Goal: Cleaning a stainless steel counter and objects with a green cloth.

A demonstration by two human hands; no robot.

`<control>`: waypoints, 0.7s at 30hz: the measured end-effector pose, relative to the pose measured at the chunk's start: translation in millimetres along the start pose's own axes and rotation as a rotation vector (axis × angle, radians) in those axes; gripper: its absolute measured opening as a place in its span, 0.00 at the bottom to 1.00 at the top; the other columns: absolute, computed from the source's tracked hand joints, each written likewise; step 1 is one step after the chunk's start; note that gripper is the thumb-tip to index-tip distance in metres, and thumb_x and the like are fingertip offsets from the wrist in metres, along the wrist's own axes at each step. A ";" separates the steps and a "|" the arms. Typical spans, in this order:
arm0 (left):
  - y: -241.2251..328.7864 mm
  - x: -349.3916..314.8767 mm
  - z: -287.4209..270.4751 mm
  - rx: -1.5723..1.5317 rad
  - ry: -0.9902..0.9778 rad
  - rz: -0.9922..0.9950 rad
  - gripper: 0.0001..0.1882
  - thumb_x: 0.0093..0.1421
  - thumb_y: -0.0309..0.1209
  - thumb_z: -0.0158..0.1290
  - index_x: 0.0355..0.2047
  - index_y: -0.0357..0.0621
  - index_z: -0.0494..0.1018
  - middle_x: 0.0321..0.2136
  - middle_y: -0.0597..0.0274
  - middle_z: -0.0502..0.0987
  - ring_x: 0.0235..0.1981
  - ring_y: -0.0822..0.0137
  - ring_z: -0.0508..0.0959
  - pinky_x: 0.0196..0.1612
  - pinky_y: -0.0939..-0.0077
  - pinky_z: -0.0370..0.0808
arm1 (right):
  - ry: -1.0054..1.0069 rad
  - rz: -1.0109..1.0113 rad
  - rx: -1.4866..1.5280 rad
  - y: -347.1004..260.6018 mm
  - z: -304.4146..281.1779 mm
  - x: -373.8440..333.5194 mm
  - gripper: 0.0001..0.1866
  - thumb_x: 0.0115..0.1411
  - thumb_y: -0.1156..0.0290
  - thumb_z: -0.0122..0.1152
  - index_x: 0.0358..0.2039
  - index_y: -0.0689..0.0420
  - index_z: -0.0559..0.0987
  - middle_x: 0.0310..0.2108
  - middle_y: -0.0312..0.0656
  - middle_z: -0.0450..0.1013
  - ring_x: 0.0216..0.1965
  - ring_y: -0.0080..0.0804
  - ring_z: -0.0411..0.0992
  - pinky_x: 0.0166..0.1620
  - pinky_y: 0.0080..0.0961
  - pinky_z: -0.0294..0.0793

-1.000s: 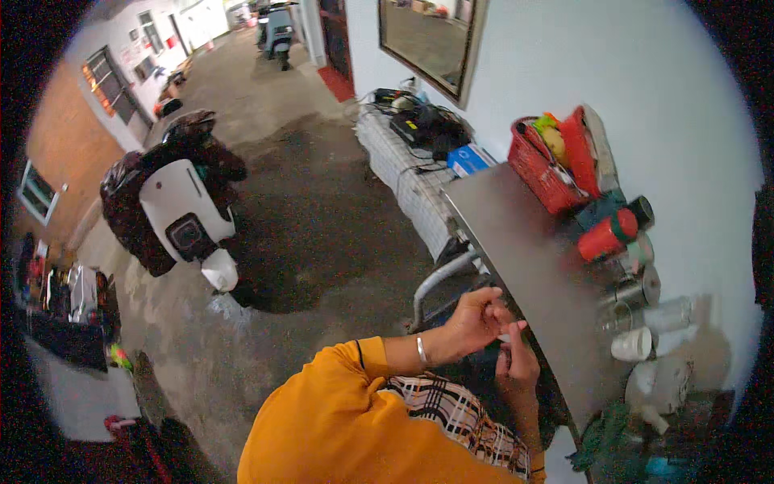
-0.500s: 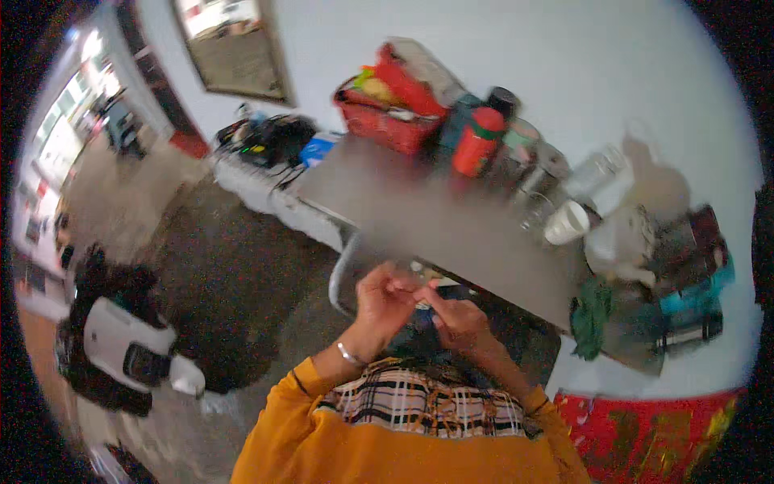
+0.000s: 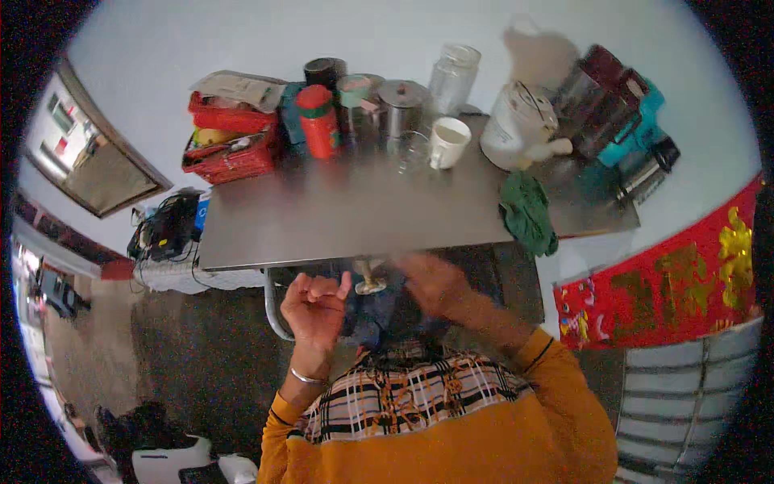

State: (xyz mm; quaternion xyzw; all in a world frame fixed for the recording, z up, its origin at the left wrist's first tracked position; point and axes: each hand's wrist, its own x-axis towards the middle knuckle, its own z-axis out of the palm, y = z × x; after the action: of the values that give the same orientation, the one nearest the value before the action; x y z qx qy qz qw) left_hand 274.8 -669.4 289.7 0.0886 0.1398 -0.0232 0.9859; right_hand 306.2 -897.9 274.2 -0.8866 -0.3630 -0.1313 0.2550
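Your left hand (image 3: 314, 313) half-curled, right hand (image 3: 437, 286) blurred; cannot tell if either holds anything. Now parted, so joint fingertip work seemingly pauses. Pale piece (image 3: 371, 279) between them, by bench (image 3: 330, 222) edge.

The wall (image 3: 387, 36) is white, and on its left part hangs a framed mirror (image 3: 101, 165). Against this wall stands a grey-topped table (image 3: 322, 214); the floor (image 3: 185, 355) is dark concrete.
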 end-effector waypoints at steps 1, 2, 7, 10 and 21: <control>-0.1 0.6 -0.8 0.015 -0.026 0.002 0.13 0.54 0.30 0.48 0.14 0.48 0.63 0.11 0.72 0.58 0.17 0.74 0.66 0.50 0.53 0.68 | 0.038 0.049 -0.103 24.6 -4.4 -14.4 0.25 0.48 0.71 0.57 0.49 0.59 0.70 0.45 0.52 0.68 0.47 0.51 0.67 0.52 0.39 0.66; 0.4 -0.2 -1.6 0.029 -0.051 0.011 0.13 0.55 0.30 0.48 0.14 0.48 0.63 0.11 0.72 0.58 0.18 0.74 0.66 0.51 0.53 0.68 | 0.072 0.093 -0.202 46.9 -12.9 -26.9 0.24 0.48 0.70 0.57 0.48 0.58 0.71 0.46 0.52 0.67 0.48 0.53 0.65 0.52 0.42 0.64; -8.3 8.5 -3.4 0.060 -0.024 -0.040 0.12 0.56 0.31 0.48 0.15 0.47 0.65 0.11 0.71 0.59 0.18 0.73 0.66 0.50 0.55 0.68 | 0.210 0.308 -0.618 163.6 -72.2 -70.2 0.26 0.49 0.61 0.58 0.51 0.49 0.69 0.54 0.50 0.60 0.53 0.55 0.59 0.54 0.45 0.61; -18.8 6.1 3.0 0.045 -0.012 -0.079 0.11 0.56 0.33 0.47 0.17 0.47 0.67 0.12 0.70 0.62 0.20 0.70 0.69 0.49 0.55 0.66 | 0.085 0.512 -0.757 201.2 -82.0 -94.2 0.27 0.51 0.58 0.58 0.53 0.43 0.68 0.55 0.50 0.58 0.53 0.56 0.58 0.55 0.44 0.61; -63.4 19.2 8.9 0.215 0.128 -0.120 0.09 0.55 0.34 0.47 0.23 0.44 0.71 0.17 0.65 0.70 0.25 0.63 0.74 0.50 0.56 0.63 | -0.008 0.739 -0.685 205.7 -71.3 -78.3 0.26 0.51 0.61 0.56 0.53 0.37 0.68 0.54 0.48 0.60 0.52 0.50 0.61 0.48 0.49 0.65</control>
State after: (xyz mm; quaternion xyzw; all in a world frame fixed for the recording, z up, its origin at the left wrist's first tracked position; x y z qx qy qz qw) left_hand 291.2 -733.8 282.1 0.1866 0.2042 -0.0914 0.9566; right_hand 394.0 -1106.8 227.6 -0.9891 0.0381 -0.1404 -0.0228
